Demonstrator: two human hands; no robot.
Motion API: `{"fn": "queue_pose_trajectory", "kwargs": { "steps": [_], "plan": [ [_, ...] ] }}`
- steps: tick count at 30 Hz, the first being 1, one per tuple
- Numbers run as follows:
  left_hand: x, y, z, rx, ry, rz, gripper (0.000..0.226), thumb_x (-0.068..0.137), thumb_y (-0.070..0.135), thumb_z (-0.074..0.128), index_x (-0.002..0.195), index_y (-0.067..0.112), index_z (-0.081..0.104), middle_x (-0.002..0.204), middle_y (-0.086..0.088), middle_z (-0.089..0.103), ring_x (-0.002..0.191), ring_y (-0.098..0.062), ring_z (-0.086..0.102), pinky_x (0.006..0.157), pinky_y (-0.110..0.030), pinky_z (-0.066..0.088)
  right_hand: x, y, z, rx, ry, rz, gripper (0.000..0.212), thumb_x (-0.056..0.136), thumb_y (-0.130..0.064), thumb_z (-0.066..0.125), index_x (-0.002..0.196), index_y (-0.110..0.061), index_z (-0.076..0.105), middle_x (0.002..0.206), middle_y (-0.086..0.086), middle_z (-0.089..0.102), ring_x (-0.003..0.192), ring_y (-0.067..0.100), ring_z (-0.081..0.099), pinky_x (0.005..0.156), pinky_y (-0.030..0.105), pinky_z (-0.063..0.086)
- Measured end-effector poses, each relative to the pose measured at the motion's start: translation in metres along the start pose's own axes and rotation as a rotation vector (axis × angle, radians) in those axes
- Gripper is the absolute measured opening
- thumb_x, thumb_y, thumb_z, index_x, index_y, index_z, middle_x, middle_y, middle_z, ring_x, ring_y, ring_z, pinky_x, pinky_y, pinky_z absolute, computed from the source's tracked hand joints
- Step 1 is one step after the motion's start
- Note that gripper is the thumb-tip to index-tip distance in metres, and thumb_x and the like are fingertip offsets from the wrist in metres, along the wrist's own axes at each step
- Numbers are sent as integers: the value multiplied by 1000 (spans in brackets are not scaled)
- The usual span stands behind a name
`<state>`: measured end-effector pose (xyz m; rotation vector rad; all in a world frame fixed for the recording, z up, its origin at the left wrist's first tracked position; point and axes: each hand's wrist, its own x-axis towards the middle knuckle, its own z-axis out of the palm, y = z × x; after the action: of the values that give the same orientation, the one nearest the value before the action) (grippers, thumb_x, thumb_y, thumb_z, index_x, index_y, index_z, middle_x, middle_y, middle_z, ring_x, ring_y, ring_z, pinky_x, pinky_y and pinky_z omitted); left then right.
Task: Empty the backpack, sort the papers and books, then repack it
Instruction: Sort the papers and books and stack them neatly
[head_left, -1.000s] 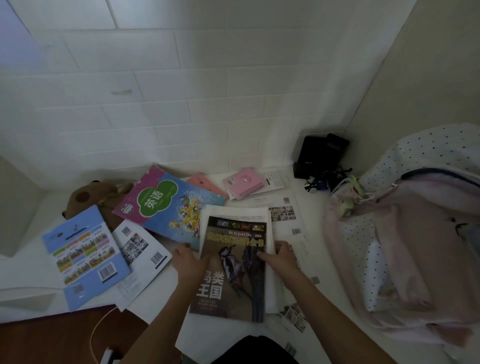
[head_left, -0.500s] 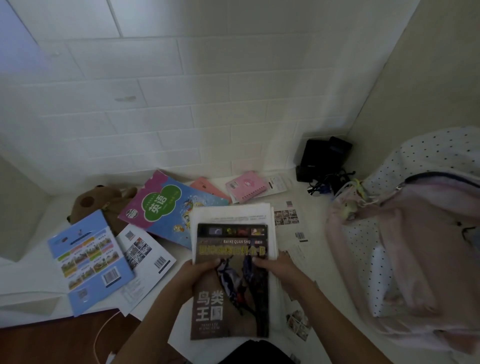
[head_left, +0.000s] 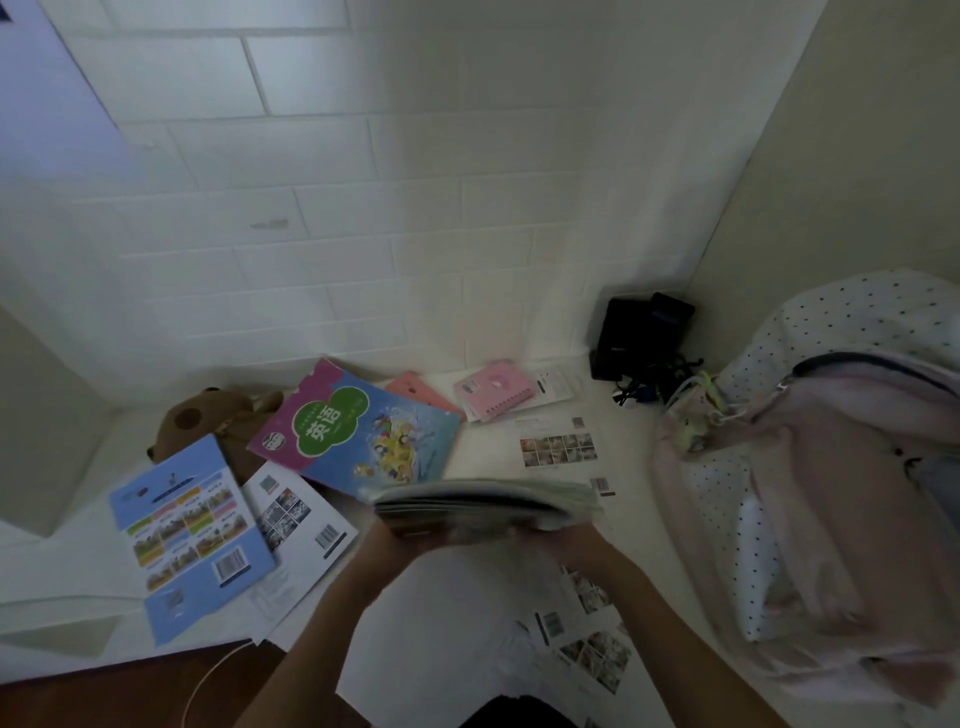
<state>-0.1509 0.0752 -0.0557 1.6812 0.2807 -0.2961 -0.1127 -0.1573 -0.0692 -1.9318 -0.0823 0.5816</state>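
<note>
Moved: since the earlier frame the stack (head_left: 483, 506) I was squaring flat has tipped up off the bench (head_left: 623, 525); now I see its page edges, not the bird cover.
Stack: dead centre, blurred, glossy book with loose white sheets bundled behind it.
Left hand (head_left: 395, 535): fingers curled round the stack's 9 o'clock end, mostly hidden under it.
Right hand (head_left: 558, 540): gripping the 3 o'clock end, smeared by blur, but it's clearly holding.
Handling: my guess is it's light but floppy, and the slick cover lets sheets slide out, so pinch both short edges and tap it on the bench.
Backpack (head_left: 831, 493): 3 o'clock, soft pink fabric with a dotted white lining, slumped, its mouth open.
Other books: blue workbook (head_left: 189, 540) at 8 o'clock, colourful textbook (head_left: 358, 431) at 11, both thin, flat, shiny.
Pink notebook (head_left: 493, 389): 12 o'clock, spiral-bound.
Plush toy (head_left: 208, 421): brown, fuzzy, at 10 o'clock.
</note>
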Motion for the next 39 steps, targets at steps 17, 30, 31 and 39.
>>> {"fn": "queue_pose_trajectory", "kwargs": {
  "steps": [17,30,31,39],
  "plan": [
    [18,-25,6,156,66,-204,33,59,24,87,86,18,69,85,-4,73,77,-17,71,72,-30,55,-18,27,26,267,137,231,30,76,-39,75,100,-26,63,100,-3,67,85,7,63,68,15,50],
    [37,-55,34,1038,-109,-177,50,95,54,35,115,9,44,117,-11,60,104,-28,62,84,-36,48,-29,43,14,-905,220,512,75,80,-80,31,98,-13,59,90,2,65,90,18,65,69,27,46],
    [40,-55,32,1120,-112,-170,53,94,56,31,115,11,47,116,-9,61,104,-26,62,84,-36,47,-27,37,13,-1004,228,487,69,80,-81,29,75,-16,52,71,-2,55,72,13,61,55,23,39],
    [60,-28,-22,100,326,-464,42,94,48,44,101,7,52,91,-17,59,73,-29,62,67,-36,53,-6,-3,39,-1001,365,223,50,92,-59,21,59,-23,32,56,-6,34,53,10,40,44,21,19]
  ]
}}
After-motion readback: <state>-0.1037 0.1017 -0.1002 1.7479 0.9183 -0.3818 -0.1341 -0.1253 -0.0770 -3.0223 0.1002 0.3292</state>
